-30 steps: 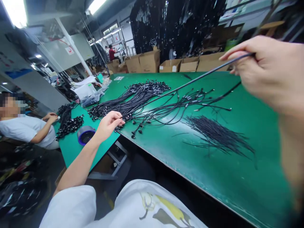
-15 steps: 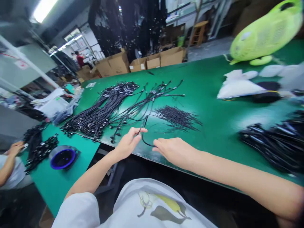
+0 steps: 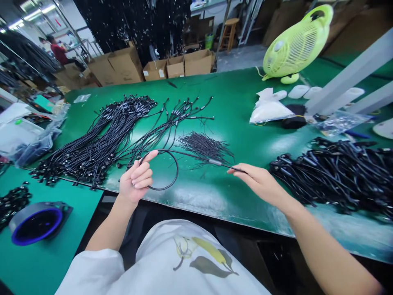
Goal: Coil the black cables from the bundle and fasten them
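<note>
A black cable (image 3: 177,169) with a grey sleeve near one end runs between my two hands above the green table (image 3: 196,200). My left hand (image 3: 136,180) is closed round one end of it, index finger stretched out, and the cable makes a loop just beside that hand. Between thumb and fingers, my right hand (image 3: 260,182) pinches the other end. Behind the cable lies a heap of thin black ties (image 3: 207,145). Several loose cables (image 3: 159,131) spread out beyond my left hand, next to a thick bundle of cables (image 3: 101,139).
On the right lies a pile of folded black cables (image 3: 334,176). A green fan (image 3: 297,47) and a white bag (image 3: 268,108) stand behind it. At the lower left is a blue-rimmed bowl (image 3: 37,225). Cardboard boxes (image 3: 198,61) line the far table edge.
My hands have moved apart, the right one going right and the left one left. The cable is now drawn out with a loop by my left hand. The view has turned rightward.
</note>
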{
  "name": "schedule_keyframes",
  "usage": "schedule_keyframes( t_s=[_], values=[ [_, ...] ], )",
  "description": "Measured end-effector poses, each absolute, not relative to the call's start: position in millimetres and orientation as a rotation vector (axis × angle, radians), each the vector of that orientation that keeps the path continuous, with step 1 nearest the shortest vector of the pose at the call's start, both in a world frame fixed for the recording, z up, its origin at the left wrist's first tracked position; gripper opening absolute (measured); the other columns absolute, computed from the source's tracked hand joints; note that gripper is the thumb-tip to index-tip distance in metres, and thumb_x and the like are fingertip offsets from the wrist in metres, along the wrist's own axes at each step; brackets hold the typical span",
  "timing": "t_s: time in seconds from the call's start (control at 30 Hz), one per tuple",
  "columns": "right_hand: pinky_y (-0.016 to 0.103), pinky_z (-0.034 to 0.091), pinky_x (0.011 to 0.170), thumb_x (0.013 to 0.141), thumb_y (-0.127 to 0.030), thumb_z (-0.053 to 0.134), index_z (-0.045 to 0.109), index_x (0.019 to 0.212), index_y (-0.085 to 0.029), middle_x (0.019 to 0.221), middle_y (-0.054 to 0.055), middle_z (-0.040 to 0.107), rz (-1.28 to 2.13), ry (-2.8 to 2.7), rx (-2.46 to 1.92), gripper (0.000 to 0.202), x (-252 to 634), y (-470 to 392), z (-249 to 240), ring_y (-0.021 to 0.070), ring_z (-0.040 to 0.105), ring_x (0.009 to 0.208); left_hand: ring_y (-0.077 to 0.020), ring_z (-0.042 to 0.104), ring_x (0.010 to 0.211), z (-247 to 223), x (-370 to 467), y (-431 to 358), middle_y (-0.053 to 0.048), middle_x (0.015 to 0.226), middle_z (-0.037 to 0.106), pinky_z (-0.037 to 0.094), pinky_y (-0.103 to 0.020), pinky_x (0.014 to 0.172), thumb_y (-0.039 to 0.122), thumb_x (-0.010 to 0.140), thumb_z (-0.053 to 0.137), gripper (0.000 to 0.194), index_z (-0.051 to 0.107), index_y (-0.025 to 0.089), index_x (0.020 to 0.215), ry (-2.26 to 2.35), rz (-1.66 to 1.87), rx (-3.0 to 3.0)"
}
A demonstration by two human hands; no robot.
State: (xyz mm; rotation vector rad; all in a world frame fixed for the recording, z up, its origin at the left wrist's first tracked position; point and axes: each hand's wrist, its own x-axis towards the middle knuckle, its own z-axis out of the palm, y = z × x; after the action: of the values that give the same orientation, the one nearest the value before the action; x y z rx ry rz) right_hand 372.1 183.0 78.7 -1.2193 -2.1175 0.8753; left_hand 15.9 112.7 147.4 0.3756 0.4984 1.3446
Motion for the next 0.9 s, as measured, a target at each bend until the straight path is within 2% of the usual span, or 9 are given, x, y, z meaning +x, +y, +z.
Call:
schedule_keyframes(
  t_s=[0.13, 0.23, 0.3, 0.4, 0.5, 0.6, 0.73, 0.8, 0.9],
  values=[
    [0.03, 0.05, 0.073, 0.093, -0.041, 0.042, 0.062, 0.106, -0.022, 0.096, 0.005, 0.071, 0.82, -2.033, -1.329, 0.031, 378, 167, 63, 0.02, 0.067, 0.085, -0.006, 0.025, 0.035, 139, 21, 124, 0.008, 0.048, 0.034, 0.027, -0.011, 0.03, 0.024, 0.096, 0.045, 0.034, 0.055, 0.013, 0.127, 0.639, 1.332, 0.43],
    [0.03, 0.049, 0.071, 0.096, -0.035, 0.038, 0.064, 0.097, -0.019, 0.092, 0.008, 0.071, 0.512, -2.177, -1.309, 0.03, 366, 147, 62, 0.02, 0.067, 0.082, -0.0035, 0.029, 0.038, 122, 35, 134, 0.007, 0.05, 0.039, 0.029, -0.012, 0.036, 0.027, 0.092, 0.056, 0.019, 0.066, 0.013, 0.098, 0.834, 1.246, 0.637],
    [0.028, 0.044, 0.061, 0.095, -0.029, 0.039, 0.064, 0.084, -0.018, 0.079, 0.007, 0.069, 0.34, -2.435, -1.22, 0.03, 348, 128, 67, 0.0186, 0.065, 0.07, -0.0044, 0.04, 0.042, 108, 50, 138, 0.005, 0.053, 0.047, 0.033, -0.015, 0.041, 0.036, 0.089, 0.061, 0.024, 0.065, 0.013, 0.084, 0.977, 1.19, 0.819],
    [0.026, 0.031, 0.05, 0.093, -0.022, 0.04, 0.059, 0.071, -0.018, 0.062, 0.002, 0.062, 0.394, -2.754, -0.931, 0.029, 318, 104, 80, 0.0142, 0.055, 0.053, -0.0136, 0.062, 0.07, 92, 73, 134, -0.006, 0.08, 0.066, 0.047, -0.023, 0.061, 0.049, 0.089, 0.056, 0.035, 0.064, 0.014, 0.091, 1.087, 1.093, 1.152],
    [0.025, 0.029, 0.052, 0.094, -0.024, 0.04, 0.059, 0.07, -0.018, 0.063, 0.001, 0.061, 0.563, -2.62, -0.823, 0.031, 302, 104, 93, 0.0116, 0.051, 0.053, -0.0199, 0.061, 0.097, 87, 87, 121, -0.01, 0.102, 0.068, 0.045, -0.031, 0.087, 0.048, 0.093, 0.05, 0.035, 0.065, 0.017, 0.095, 1.028, 0.821, 1.506],
    [0.024, 0.035, 0.06, 0.094, -0.032, 0.046, 0.06, 0.076, -0.017, 0.071, 0.002, 0.061, 0.692, -2.212, -0.944, 0.027, 300, 121, 92, 0.0117, 0.052, 0.062, -0.0151, 0.057, 0.073, 87, 90, 110, -0.004, 0.076, 0.062, 0.044, -0.029, 0.075, 0.049, 0.094, 0.047, 0.037, 0.062, 0.016, 0.087, 0.904, 0.643, 1.509],
    [0.029, 0.044, 0.074, 0.085, -0.049, 0.059, 0.058, 0.102, -0.018, 0.09, 0.006, 0.061, 0.926, -1.745, -1.023, 0.035, 284, 136, 65, 0.017, 0.055, 0.081, -0.0079, 0.033, 0.046, 83, 96, 106, 0.008, 0.054, 0.034, 0.03, -0.023, 0.051, 0.056, 0.088, 0.054, 0.04, 0.053, 0.017, 0.08, 0.788, 0.826, 1.057],
    [0.027, 0.043, 0.065, 0.09, -0.05, 0.051, 0.057, 0.095, -0.019, 0.075, 0.001, 0.056, 1.172, -1.541, -1.051, 0.032, 270, 136, 48, 0.0138, 0.052, 0.068, -0.0085, 0.036, 0.048, 77, 102, 106, 0.006, 0.055, 0.038, 0.033, -0.024, 0.053, 0.057, 0.086, 0.057, 0.041, 0.051, 0.017, 0.077, 0.808, 0.895, 0.944],
    [0.02, 0.027, 0.046, 0.089, -0.05, 0.052, 0.052, 0.077, -0.019, 0.056, -0.007, 0.037, 1.435, -1.126, -1.048, 0.033, 256, 132, 33, 0.0068, 0.032, 0.047, -0.0137, 0.05, 0.061, 60, 111, 100, 0.0, 0.061, 0.051, 0.043, -0.03, 0.069, 0.062, 0.086, 0.052, 0.046, 0.052, 0.017, 0.073, 0.899, 0.935, 0.985]
  ],
)
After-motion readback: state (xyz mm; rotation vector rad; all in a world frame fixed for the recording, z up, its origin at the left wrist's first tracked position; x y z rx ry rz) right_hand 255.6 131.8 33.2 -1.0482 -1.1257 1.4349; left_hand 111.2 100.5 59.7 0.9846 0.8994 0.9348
